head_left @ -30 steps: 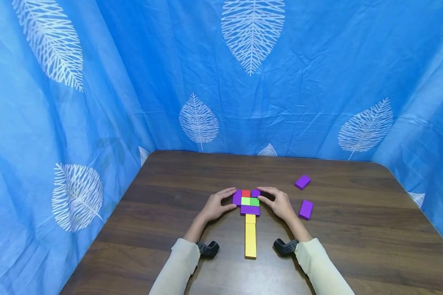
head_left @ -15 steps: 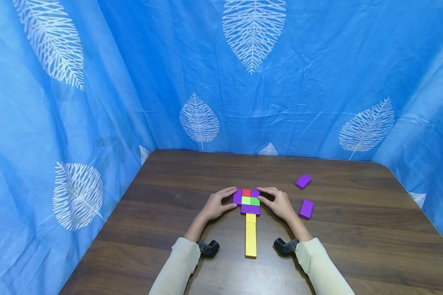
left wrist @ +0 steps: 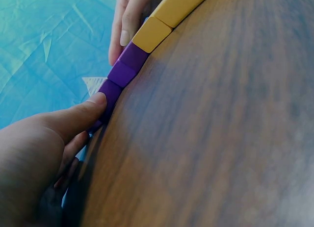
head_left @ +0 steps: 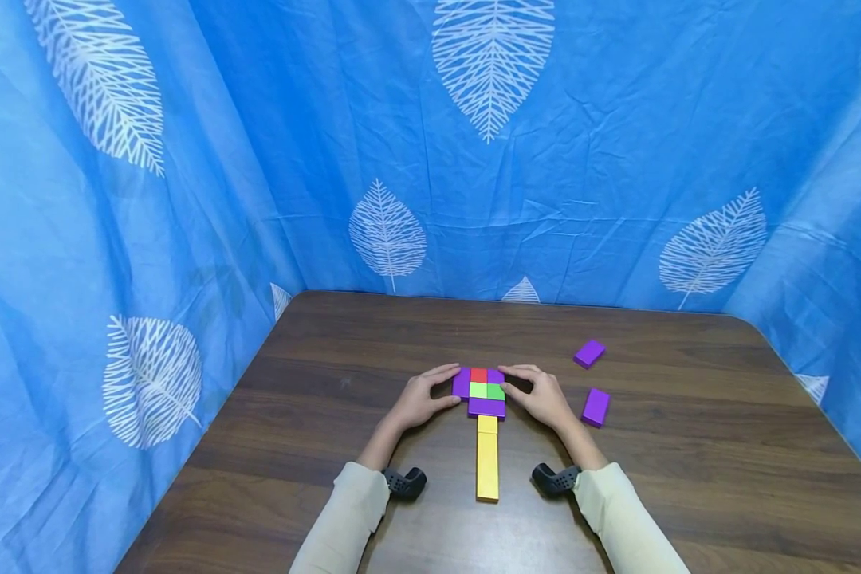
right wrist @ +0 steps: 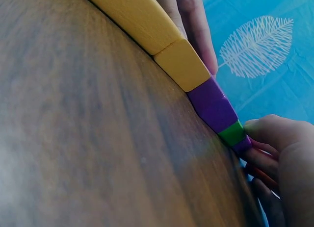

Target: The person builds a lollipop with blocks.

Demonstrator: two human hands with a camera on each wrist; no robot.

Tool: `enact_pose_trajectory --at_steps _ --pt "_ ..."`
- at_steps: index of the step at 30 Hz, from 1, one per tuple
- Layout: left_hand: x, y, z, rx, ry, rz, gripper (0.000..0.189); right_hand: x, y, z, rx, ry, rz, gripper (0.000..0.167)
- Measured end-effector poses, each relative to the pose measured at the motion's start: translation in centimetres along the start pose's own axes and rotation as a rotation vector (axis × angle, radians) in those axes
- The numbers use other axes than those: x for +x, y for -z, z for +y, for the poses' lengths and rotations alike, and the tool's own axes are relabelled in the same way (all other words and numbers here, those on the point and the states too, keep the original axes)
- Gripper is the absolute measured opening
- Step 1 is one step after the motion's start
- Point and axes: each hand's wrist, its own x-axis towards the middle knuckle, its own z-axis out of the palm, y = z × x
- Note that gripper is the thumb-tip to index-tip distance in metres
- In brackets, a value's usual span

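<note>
Flat coloured blocks lie joined on the table in the head view. My left hand (head_left: 414, 401) holds the upright purple block (head_left: 461, 383) at the left side, its thumb (left wrist: 97, 102) on the near end. My right hand (head_left: 548, 399) holds the small purple block (head_left: 495, 375) at the far right corner; its thumb tip (right wrist: 252, 126) touches the green block (right wrist: 232, 133). Between the hands sit a red block (head_left: 478, 375) and a light green block (head_left: 477, 390). A crosswise purple block (head_left: 486, 407) lies nearer, then a short yellow block (head_left: 487, 424) and a long yellow block (head_left: 487, 466).
Two loose purple blocks, one farther back (head_left: 589, 353) and one nearer (head_left: 595, 407), lie to the right on the brown wooden table (head_left: 689, 446). A blue leaf-patterned curtain (head_left: 581, 159) hangs behind the table and at its sides.
The small purple block in my right hand has slid slightly left, closing a narrow gap beside the red block. Over the last half second, the hands and blocks look still.
</note>
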Motion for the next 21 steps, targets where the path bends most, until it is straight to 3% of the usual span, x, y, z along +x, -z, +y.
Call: enact_pose_trajectory --at_steps 13,21 --pt "-0.1 0.1 -0.1 0.012 -0.012 0.007 0.054 -0.1 -0.2 0.0 0.024 0.018 0.023 0.038" --pt "0.0 -0.1 -0.1 0.004 -0.019 0.012 0.055 -1.9 -0.2 -0.7 0.064 0.047 0.174 0.040"
